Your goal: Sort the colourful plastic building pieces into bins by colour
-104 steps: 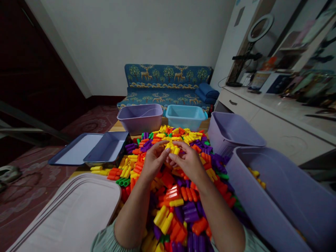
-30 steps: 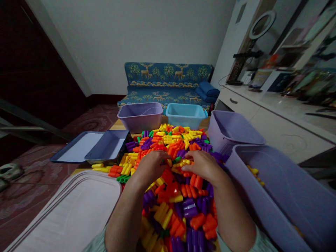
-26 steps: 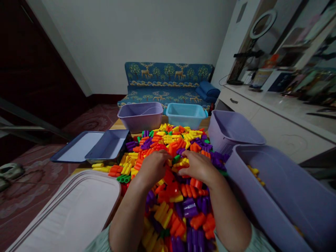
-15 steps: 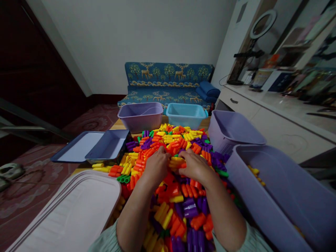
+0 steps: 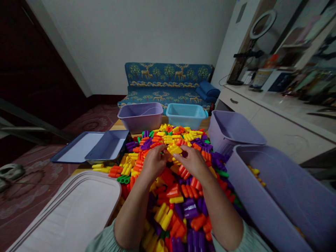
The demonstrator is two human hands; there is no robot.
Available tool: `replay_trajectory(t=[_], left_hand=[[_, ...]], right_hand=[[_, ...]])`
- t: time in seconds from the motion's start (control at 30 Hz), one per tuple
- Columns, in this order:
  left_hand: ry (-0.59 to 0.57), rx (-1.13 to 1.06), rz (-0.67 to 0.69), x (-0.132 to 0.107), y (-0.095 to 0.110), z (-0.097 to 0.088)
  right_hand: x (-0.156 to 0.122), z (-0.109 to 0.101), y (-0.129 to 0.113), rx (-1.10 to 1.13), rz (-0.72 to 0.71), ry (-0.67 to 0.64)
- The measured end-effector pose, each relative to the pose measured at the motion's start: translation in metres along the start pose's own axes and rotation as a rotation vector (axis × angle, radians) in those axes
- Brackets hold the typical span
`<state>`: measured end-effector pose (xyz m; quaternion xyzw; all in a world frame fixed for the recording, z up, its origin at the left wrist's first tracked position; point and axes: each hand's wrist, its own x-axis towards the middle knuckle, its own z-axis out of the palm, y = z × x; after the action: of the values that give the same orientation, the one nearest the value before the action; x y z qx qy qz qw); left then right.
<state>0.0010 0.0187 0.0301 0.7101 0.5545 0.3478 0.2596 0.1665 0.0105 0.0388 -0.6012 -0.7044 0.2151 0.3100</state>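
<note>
Hands (image 5: 154, 162) have raised a yellow piece (image 5: 174, 149) in the last half-second.

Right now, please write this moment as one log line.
left hand, right hand: yellow block between fingertips | beneath: mixed-colour pile | nearest right bin: yellow pieces inside

A wooden table (image 5: 118, 126) bears a broad heap of plastic pieces (image 5: 187, 190) in yellow, orange, red, purple and green, spread over most of its top. Along the far end stand a purple bin (image 5: 143, 121) and a light blue tub (image 5: 185, 120), with a lavender bin (image 5: 233, 131) and a longer one (image 5: 286, 185) down the right. On the left sit a dark blue tin (image 5: 109, 148), a flat tray (image 5: 78, 147) against it jutting past the edge, and stacked whitish lids (image 5: 76, 210)
</note>
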Motion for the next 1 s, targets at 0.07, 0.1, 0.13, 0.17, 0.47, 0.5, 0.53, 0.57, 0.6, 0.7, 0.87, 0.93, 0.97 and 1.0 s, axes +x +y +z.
replay_trajectory(t=[0.07, 0.1, 0.13, 0.17, 0.47, 0.5, 0.53, 0.57, 0.6, 0.7, 0.87, 0.93, 0.97, 1.0], left_hand=[[0.006, -0.347, -0.122, 0.002, 0.001, 0.000], [-0.006, -0.512, -0.189, 0.002, 0.002, -0.001], [-0.015, -0.652, -0.248, 0.002, 0.003, -0.001], [-0.017, -0.764, -0.294, 0.002, 0.004, -0.002], [-0.119, -0.792, -0.251, -0.001, 0.017, -0.005], [-0.138, -0.790, -0.228, -0.001, 0.016, -0.004], [-0.137, -0.796, -0.219, 0.000, 0.015, -0.003], [-0.115, -0.800, -0.223, 0.000, 0.014, -0.002], [-0.076, -0.798, -0.236, 0.001, 0.013, -0.003], [0.083, -0.773, -0.294, 0.003, 0.007, -0.010], [0.252, -0.812, -0.360, 0.006, -0.005, -0.024], [0.303, -0.825, -0.378, 0.007, -0.008, -0.027], [0.315, -0.827, -0.380, 0.006, -0.009, -0.028], [0.314, -0.827, -0.374, 0.006, -0.010, -0.028]], right_hand=[[0.002, 0.004, 0.002, 0.214, -0.025, 0.081], [0.003, 0.007, 0.002, 0.306, -0.029, 0.103], [0.004, 0.009, 0.003, 0.379, -0.027, 0.111], [0.004, 0.012, 0.004, 0.429, -0.022, 0.107], [-0.002, 0.016, -0.007, 0.327, -0.076, -0.017], [-0.003, 0.015, -0.009, 0.284, -0.084, -0.017], [-0.004, 0.015, -0.010, 0.253, -0.086, -0.015], [-0.004, 0.014, -0.011, 0.241, -0.083, -0.014], [-0.004, 0.014, -0.011, 0.250, -0.077, -0.019], [-0.001, 0.012, -0.006, 0.350, -0.036, 0.005], [0.006, 0.003, 0.005, 0.613, 0.146, 0.172], [0.007, 0.000, 0.005, 0.727, 0.187, 0.216], [0.007, -0.002, 0.004, 0.771, 0.189, 0.230], [0.007, -0.002, 0.001, 0.809, 0.182, 0.238]])
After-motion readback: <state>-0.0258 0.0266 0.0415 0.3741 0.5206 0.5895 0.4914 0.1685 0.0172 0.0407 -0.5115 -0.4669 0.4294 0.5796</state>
